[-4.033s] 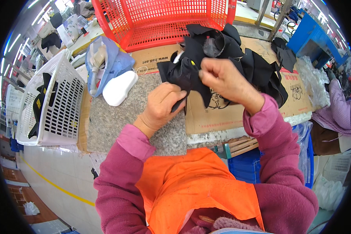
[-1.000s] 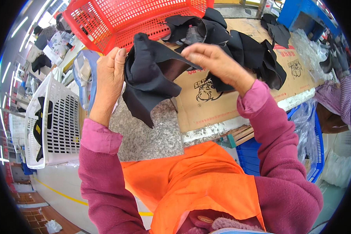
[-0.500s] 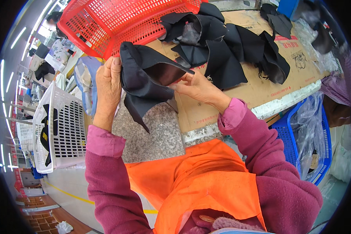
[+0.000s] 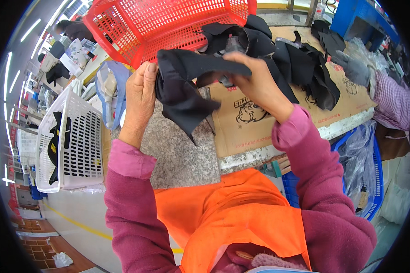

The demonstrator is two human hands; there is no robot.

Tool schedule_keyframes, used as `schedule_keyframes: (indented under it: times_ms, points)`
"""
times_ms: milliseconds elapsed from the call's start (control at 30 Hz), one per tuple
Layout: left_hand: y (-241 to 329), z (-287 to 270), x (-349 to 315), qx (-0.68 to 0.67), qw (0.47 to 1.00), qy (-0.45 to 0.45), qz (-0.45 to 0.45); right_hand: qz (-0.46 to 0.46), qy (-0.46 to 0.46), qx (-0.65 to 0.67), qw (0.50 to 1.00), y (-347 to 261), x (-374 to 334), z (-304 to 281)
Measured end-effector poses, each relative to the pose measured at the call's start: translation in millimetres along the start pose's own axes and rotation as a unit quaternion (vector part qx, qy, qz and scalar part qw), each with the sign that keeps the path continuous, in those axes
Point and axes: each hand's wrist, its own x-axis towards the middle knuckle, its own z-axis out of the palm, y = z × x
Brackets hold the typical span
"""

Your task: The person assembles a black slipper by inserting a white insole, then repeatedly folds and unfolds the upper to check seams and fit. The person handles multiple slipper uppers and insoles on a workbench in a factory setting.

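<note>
A black fabric piece (image 4: 180, 98), folded and stitched like a shoe upper, hangs over the grey stone slab (image 4: 182, 157). My left hand (image 4: 140, 95) pinches its left edge between thumb and fingers. At the far end of its long upper flap, my right hand (image 4: 259, 82) grips the cloth, fingers partly hidden behind it. The flap is stretched sideways between both hands, and its lower corner dangles, slightly blurred. More black fabric pieces (image 4: 300, 61) lie heaped beyond my right hand on the cardboard (image 4: 241, 132).
A red basket (image 4: 155, 48) stands tilted behind the piece. To the left is a white basket (image 4: 84, 150) with black pieces; a blue basket (image 4: 376, 182) with clear plastic sits low right. Another person's gloved hand (image 4: 353, 68) and checked sleeve reach in from the right.
My right hand has moved up and right, drawing the flap out from the folded piece. My left hand keeps its pinch. At the right, the other person's gloved hand has come lower over the cardboard.
</note>
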Motion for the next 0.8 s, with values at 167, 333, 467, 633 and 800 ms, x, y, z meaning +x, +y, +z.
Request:
schedule_keyframes:
  times_ms: [167, 333, 467, 633, 800]
  points:
    - [24.7, -2.9, 7.5, 0.053, 0.996, 0.007, 0.077, 0.207, -0.096, 0.115, 0.967, -25.0, -15.4, -58.3]
    - [45.3, -0.3, 18.9, 0.288, 0.927, -0.06, 0.234, 0.055, 0.016, 0.015, 0.998, -64.5, -0.7, -80.3]
    - [49.6, 5.5, 15.6, 0.334, 0.907, -0.047, 0.252, 0.017, 0.0, -0.052, 0.999, -101.6, 10.5, -46.4]
    - [50.0, 2.9, 12.4, 0.324, 0.911, -0.033, 0.252, 0.0, -0.029, -0.168, 0.985, -107.3, 43.5, -16.5]
    - [55.6, 0.8, 8.9, 0.227, 0.949, -0.081, 0.202, 0.002, -0.081, -0.136, 0.987, -99.4, 45.4, -6.8]
